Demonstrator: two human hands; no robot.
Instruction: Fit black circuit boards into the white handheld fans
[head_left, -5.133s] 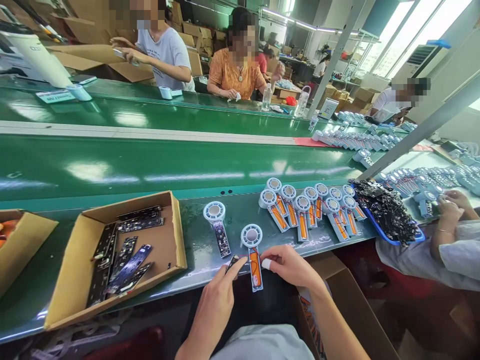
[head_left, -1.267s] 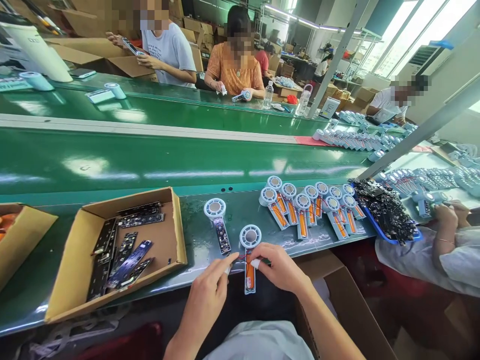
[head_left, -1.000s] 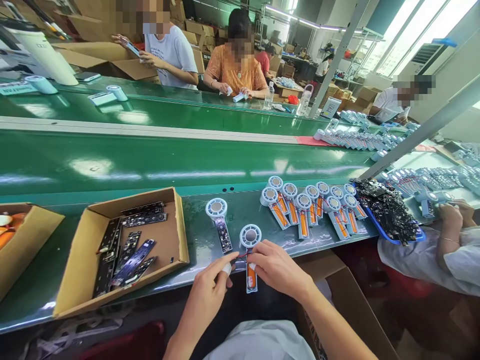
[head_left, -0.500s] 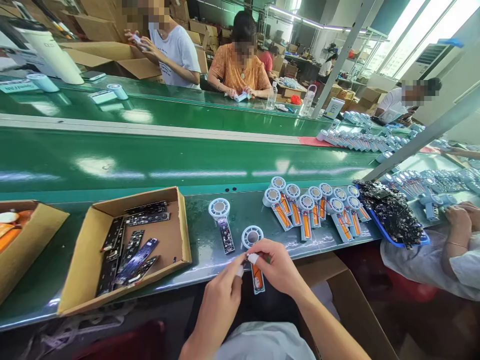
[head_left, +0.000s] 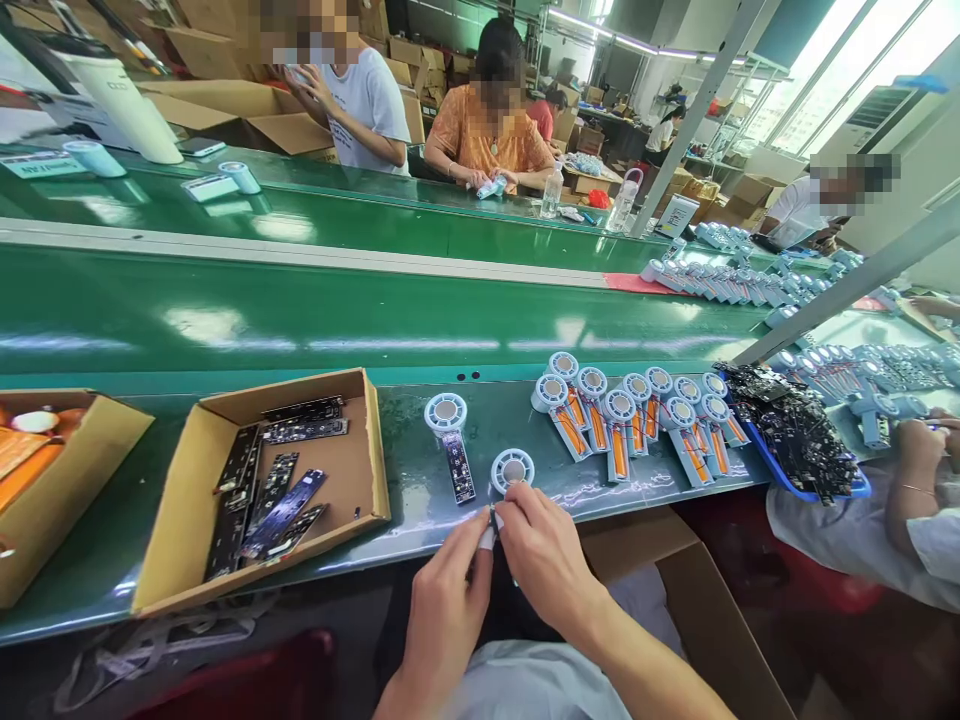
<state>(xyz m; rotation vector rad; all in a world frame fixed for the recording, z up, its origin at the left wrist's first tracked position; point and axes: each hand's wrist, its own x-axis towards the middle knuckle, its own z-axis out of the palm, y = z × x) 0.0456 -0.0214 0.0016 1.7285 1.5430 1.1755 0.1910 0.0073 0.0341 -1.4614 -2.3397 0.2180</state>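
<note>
My left hand (head_left: pixel 448 585) and my right hand (head_left: pixel 546 550) meet at the table's front edge, fingers pinched together. Between the fingertips is a small dark piece, too small to name. White coverings wrap some of my fingertips. Just beyond my right hand lies a light-blue handheld fan housing (head_left: pixel 513 468) with a round ringed head; its handle is mostly hidden under that hand. To its left rests a second fan housing (head_left: pixel 445 411), with a dark circuit board (head_left: pixel 458 467) along its handle.
A cardboard tray (head_left: pixel 381 450) of circuit boards stands left, beside a box (head_left: pixel 112 425) of orange parts. Several fan housings (head_left: pixel 619 406) with orange batteries lie right, near a blue basket (head_left: pixel 772 470) of dark boards. A green conveyor (head_left: pixel 337 310) runs beyond; co-workers sit around.
My right hand has closed in and turned over the fan's handle, covering the orange battery seen before. Both hands still pinch together. The whole view has shifted slightly.
</note>
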